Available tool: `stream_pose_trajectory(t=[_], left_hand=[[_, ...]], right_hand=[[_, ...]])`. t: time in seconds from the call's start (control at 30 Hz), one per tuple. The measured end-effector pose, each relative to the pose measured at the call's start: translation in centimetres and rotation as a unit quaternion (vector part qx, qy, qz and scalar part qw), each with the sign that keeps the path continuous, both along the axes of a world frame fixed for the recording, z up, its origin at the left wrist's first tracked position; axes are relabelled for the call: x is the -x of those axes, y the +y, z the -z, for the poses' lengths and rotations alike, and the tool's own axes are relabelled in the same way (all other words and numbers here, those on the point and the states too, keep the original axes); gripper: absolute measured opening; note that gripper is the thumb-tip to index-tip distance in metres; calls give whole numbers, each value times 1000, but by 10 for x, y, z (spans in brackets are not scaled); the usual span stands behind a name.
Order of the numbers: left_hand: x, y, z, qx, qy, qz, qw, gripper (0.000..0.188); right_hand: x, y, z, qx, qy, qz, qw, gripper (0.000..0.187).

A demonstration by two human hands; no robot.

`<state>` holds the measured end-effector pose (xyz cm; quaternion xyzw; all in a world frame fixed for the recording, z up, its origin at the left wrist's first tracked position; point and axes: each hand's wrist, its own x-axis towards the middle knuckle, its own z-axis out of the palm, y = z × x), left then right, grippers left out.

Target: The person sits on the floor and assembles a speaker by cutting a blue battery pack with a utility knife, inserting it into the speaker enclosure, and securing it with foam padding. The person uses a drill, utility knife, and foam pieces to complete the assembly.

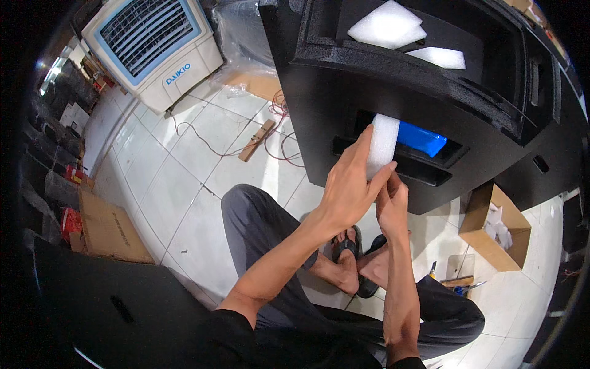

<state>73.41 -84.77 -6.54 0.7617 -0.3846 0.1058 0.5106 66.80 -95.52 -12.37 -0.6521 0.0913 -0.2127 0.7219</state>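
Both hands meet at a thick white foam strip (383, 144), held upright at a rectangular opening in the front of a large black cabinet (326, 98). My left hand (346, 192) grips its left side, fingers stretched up along it and thumb across its lower end. My right hand (392, 202) is closed at the bottom of the strip, its fingers partly hidden behind the left thumb. Just right of the foam, a glossy blue piece (423, 139) sits in the opening. How far the foam reaches into the opening is hard to see.
White foam pieces (387, 26) lie in the cabinet's upper recess. An open cardboard box (505, 253) with white pieces stands at right, near small tools (458, 281). An air cooler (153, 46), a wooden strip (257, 140) and thin cable (203, 147) are at left on the tiles.
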Motion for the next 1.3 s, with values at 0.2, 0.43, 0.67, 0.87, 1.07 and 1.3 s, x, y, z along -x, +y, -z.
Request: stream_pose_trajectory(t=[0.2, 0.43, 0.67, 0.87, 1.07, 1.3], left_hand=[[8, 18, -5, 116, 274, 6, 955, 57], [7, 22, 6, 154, 153, -48, 975, 59], [4, 17, -2, 49, 1, -106, 993, 58], [-1, 5, 18, 36, -194, -116, 973, 62], [3, -4, 30, 63, -176, -111, 976, 62], [-8, 0, 30, 83, -89, -84, 989, 60]], right_hand=[[10, 12, -12, -46, -11, 42, 998, 59], [-3, 31, -28, -54, 2, -21, 998, 62], [-22, 18, -6, -50, -14, -82, 995, 74], [-18, 6, 0, -50, -8, -85, 995, 64], [-9, 2, 7, -3, -18, -33, 999, 54], [-11, 5, 13, 60, 0, 45, 997, 44]])
